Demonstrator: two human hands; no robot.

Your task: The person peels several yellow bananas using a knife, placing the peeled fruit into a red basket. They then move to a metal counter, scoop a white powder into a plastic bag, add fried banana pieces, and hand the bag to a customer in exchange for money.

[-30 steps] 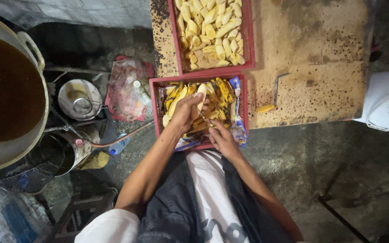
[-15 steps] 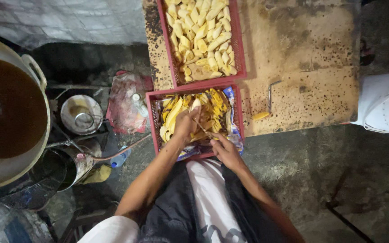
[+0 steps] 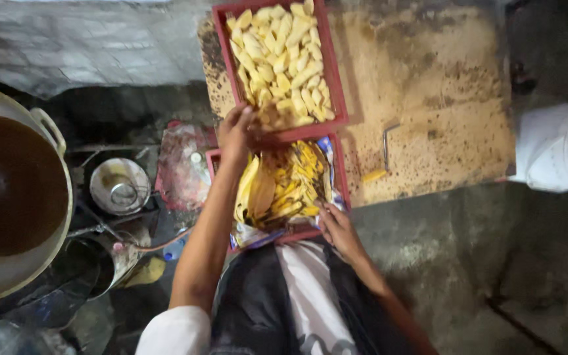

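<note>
Left hand [image 3: 236, 131] reaching over the near edge of the far red tray [image 3: 334, 79], fingers curled about a pale peeled piece at the heap of peeled banana pieces [image 3: 283, 59] (grip itself partly hidden). Right hand [image 3: 338, 227] resting on the near right rim of the near red tray [image 3: 213, 158], fingers loosely bent, holding nothing visible. Best to set the piece down low onto the heap, not toss it, while keeping the near tray of yellow peels [image 3: 284, 187] steady. Left: large pot of dark liquid [image 3: 8, 184], small metal bowl [image 3: 119, 187], close enough to knock with an elbow. Right, on the speckled counter [image 3: 442, 112]: bent metal tool [image 3: 388, 141]; white bucket [image 3: 557, 151] beyond
</note>
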